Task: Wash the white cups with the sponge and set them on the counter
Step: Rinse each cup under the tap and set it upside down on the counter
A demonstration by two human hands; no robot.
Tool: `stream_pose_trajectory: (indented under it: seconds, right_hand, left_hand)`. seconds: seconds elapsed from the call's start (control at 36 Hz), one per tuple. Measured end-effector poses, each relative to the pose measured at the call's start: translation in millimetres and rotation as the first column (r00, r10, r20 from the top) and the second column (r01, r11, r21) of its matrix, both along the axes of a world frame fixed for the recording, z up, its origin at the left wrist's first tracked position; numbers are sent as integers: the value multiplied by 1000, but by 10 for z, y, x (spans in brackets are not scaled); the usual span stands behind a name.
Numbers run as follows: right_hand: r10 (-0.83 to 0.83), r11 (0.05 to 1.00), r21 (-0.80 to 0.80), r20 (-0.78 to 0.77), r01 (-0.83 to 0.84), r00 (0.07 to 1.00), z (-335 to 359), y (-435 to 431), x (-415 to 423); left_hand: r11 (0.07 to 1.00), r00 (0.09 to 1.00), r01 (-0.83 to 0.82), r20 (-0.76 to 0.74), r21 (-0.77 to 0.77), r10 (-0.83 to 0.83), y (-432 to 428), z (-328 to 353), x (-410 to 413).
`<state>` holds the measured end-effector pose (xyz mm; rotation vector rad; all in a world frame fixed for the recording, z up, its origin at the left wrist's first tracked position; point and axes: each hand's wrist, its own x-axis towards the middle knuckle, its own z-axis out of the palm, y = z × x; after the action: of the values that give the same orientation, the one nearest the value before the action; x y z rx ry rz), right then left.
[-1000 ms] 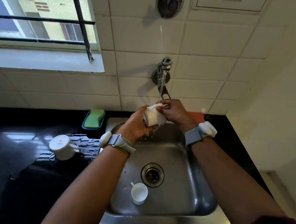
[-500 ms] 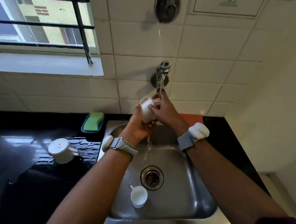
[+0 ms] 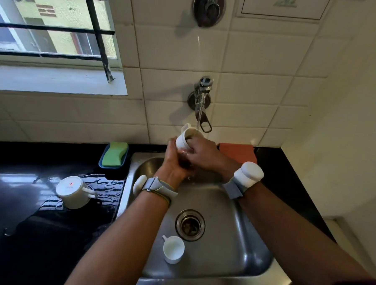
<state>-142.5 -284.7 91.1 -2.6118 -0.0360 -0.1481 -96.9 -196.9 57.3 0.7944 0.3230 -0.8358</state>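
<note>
Two hands point(image 3: 177, 159) point(image 3: 204, 153) hold cup point(image 3: 184, 137) under tap point(image 3: 201, 93); sponge point(image 3: 114, 153) beside sink point(image 3: 243, 232).

White cup point(image 3: 184, 139) tilted under running water; another point(image 3: 173, 249) upright in sink; third point(image 3: 72, 191) inverted on counter.

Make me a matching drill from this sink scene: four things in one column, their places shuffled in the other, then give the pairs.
Things:
1. cup in the hands
2. small cup
3. upside-down cup
4. green sponge

Places:
A. in a blue tray at the back of the counter, left of the sink
B. on the sink floor beside the drain
C. under the running tap
D. on the striped cloth on the black counter

Pairs: 1-C, 2-B, 3-D, 4-A
</note>
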Motion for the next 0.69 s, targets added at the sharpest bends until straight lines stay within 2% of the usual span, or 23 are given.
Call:
stream_pose_trajectory:
  seconds: [0.06, 0.11, 0.19, 0.31, 0.42, 0.56, 0.64, 0.69]
  right_hand:
    - [41, 999, 21, -16, -41, 999, -22, -26, -61]
    - [48, 993, -108, 11, -47, 999, -29, -78, -90]
    - [-13, 953, -303, -32, 3, 999, -5, -122, -79]
    - [-79, 966, -247, 3, 77, 997, 24, -35, 8]
    - [-89, 984, -150, 45, 95, 995, 20, 52, 28]
    - [44, 998, 41, -101, -40, 994, 58, 3, -67]
    - [41, 992, -117, -106, -53, 994, 76, -79, -134]
    - [8, 992, -127, 6, -7, 1000, 67, -129, -145]
  left_hand:
    - [999, 1000, -20, -22, -30, 19, 22, -14, 21]
    - [999, 999, -28, -26, -19, 27, 36, -32, 17]
    - [999, 999, -20, -27, 47, 21, 6, -67, -37]
    - [998, 999, 6, -47, 66, -3, -68, -57, -90]
    - [999, 995, 14, -96, -32, -17, -72, -18, -73]
    - [1000, 998, 19, -57, -5, -19, 20, 2, 2]
    - [1000, 999, 1, -43, 29, 0, 64, -22, 3]
    - [1000, 998, -11, -56, 15, 12, 86, -51, -7]
